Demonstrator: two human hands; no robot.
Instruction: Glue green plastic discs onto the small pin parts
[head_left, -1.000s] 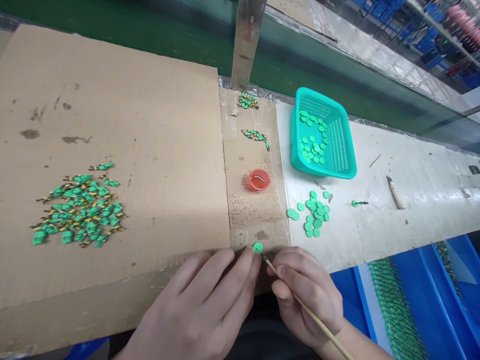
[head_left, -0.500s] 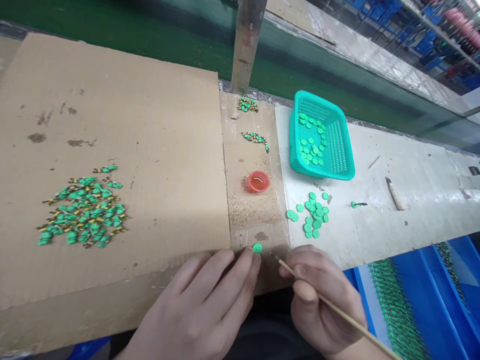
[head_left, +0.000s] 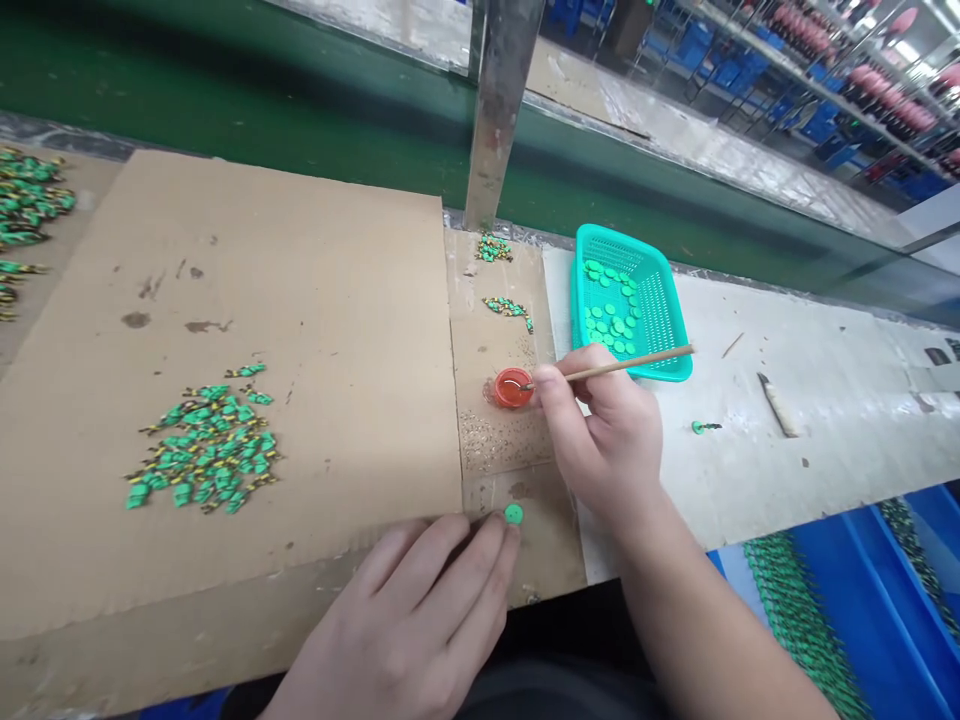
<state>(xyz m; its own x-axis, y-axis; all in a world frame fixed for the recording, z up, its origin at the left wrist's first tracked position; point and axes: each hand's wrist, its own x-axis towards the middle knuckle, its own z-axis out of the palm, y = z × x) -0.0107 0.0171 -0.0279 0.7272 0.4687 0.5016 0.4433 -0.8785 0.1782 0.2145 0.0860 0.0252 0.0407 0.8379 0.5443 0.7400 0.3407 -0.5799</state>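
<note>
My left hand rests at the near edge of the cardboard, its fingertips closed on a green button with small holes. In my right hand is a slender wooden paintbrush, gripped between thumb and fingers. Its dark tip dips into a small red cup of reddish liquid. Tiny specks lie scattered on the cardboard around the cup. Just beyond my right hand stands a turquoise basket with several green buttons inside. The loose buttons beside the basket are hidden behind my right hand.
Small green, yellow and brown pieces form a pile on the left cardboard, with more at the far left. Two small clusters lie behind the cup. To the right are a knife-like tool and a single green piece. A metal post rises behind.
My right hand has moved up and forward with the paintbrush, from near the button to the red cup. My left hand keeps the button in place. The view has tilted up slightly.
</note>
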